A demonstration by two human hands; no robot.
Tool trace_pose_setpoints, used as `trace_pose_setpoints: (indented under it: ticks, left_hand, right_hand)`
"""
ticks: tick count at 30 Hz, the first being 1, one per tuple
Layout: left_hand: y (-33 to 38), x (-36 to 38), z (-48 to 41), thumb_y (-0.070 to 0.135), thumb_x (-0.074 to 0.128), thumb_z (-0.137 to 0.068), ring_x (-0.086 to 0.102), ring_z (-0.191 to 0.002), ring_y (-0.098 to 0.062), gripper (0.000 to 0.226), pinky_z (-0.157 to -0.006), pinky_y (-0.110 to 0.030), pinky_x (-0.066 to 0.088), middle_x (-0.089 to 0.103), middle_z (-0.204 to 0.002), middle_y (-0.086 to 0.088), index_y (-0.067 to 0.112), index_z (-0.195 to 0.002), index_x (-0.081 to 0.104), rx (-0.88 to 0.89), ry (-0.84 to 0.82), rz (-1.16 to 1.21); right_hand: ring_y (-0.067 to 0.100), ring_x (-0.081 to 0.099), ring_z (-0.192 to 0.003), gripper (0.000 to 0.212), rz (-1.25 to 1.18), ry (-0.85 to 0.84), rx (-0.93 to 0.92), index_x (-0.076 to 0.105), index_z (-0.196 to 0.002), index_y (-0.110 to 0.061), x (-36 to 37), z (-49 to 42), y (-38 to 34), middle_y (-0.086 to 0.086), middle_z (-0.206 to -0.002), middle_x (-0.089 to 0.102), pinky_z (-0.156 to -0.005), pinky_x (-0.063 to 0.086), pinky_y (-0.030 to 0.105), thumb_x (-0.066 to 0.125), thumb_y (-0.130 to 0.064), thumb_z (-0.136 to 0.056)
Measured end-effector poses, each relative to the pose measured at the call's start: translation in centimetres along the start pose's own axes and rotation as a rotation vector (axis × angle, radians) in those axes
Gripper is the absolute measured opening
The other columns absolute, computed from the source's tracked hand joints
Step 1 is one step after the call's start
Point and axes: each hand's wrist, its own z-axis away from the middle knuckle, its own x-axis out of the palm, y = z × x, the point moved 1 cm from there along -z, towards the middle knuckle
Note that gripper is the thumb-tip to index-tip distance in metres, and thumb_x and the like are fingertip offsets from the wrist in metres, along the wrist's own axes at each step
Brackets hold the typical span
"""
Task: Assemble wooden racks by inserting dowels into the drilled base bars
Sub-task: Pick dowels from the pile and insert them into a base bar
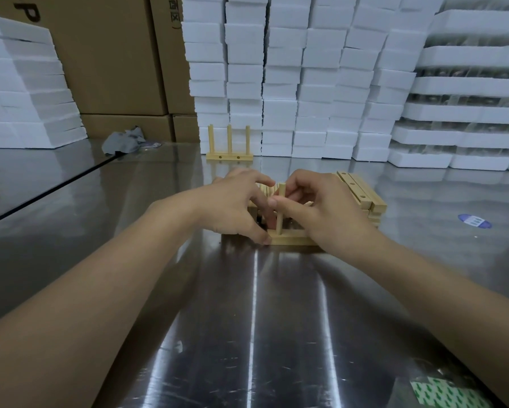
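Dowel [281, 207] stands upright between the two hands, its lower end seated in the left part of the base bar [291, 239], which lies flat across the middle of the table [247, 319]. The right hand [326, 207] has a narrow grip on it, thumb and curled fingers pinching the shaft about halfway up. The left hand [235, 207] steadies the bar: its thumb tip presses on the near left end and its fingers curl over behind, though how far they wrap cannot be told.

Just behind the hands lies a loose heap of wooden parts, mostly hidden by them. To the right of the right hand, a stack of drilled bars [362, 192] rests on the table, holes showing on the top faces. Farther back stands a finished rack [229, 147] with three upright pegs.

Behind it rise tall stacks of white foam blocks [306, 69], with cardboard boxes [114, 54] to the left and a crumpled grey cloth [123, 141] at their foot. A round blue sticker [474, 221] lies on the table at the right, and a green-and-white patterned sheet [447, 393] sits at the near right corner.
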Motion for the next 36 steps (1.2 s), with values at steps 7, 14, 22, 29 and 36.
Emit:
trace_pose_setpoints:
  ticks: [7,14,22,29,36]
  left_hand:
    - [0.05,-0.03,0.09,0.048,0.091,-0.077,0.014,-0.154,-0.008,0.018,-0.125,-0.045,0.015,0.032,-0.162,0.017,0.045,-0.089,0.077,-0.006,0.001,-0.01]
    - [0.36,-0.2,0.0,0.046,0.091,-0.077,0.021,-0.151,-0.013,0.017,-0.128,-0.05,0.02,0.035,-0.16,0.016,0.048,-0.086,0.077,-0.007,-0.005,-0.012]
    - [0.28,0.11,0.09,0.039,0.091,-0.078,0.021,-0.152,-0.012,0.019,-0.128,-0.049,0.022,0.036,-0.161,0.016,0.046,-0.088,0.076,-0.01,0.007,0.006]
    - [0.32,-0.08,0.04,0.04,0.092,-0.079,0.021,-0.152,-0.012,0.023,-0.127,-0.046,0.025,0.038,-0.161,0.015,0.037,-0.1,0.084,-0.02,0.006,-0.014]
    - [-0.04,0.14,-0.09,0.042,0.092,-0.079,0.033,-0.143,-0.011,0.026,-0.124,-0.046,0.032,0.042,-0.152,0.019,0.035,-0.103,0.084,-0.002,0.001,0.039]
  right_hand:
    - [0.006,0.071,-0.074,0.021,-0.004,0.015,0.017,0.07,-0.086,-0.026,0.16,0.16,0.07,-0.009,-0.075,0.074,-0.069,0.056,0.03,0.086,-0.039,-0.085]
    - [0.02,0.078,-0.083,0.012,-0.211,0.047,0.031,0.075,-0.093,-0.017,-0.02,-0.38,-0.46,0.006,-0.085,0.078,-0.075,0.061,0.033,0.084,-0.01,-0.088]
    - [0.022,0.077,-0.076,0.02,-0.066,0.069,0.085,0.069,-0.086,-0.014,0.16,-0.49,-0.81,0.004,-0.076,0.075,-0.078,0.063,0.053,0.087,-0.02,-0.087]
    - [0.021,0.08,-0.079,0.016,-0.18,-0.036,0.099,0.072,-0.095,-0.017,-0.06,0.41,-0.48,0.003,-0.083,0.08,-0.084,0.064,0.052,0.086,-0.019,-0.087]
    - [0.013,0.078,-0.073,0.028,-0.031,-0.059,0.048,0.061,-0.079,-0.021,-0.19,-0.03,-0.14,-0.003,-0.073,0.077,-0.077,0.065,0.047,0.087,-0.028,-0.087]
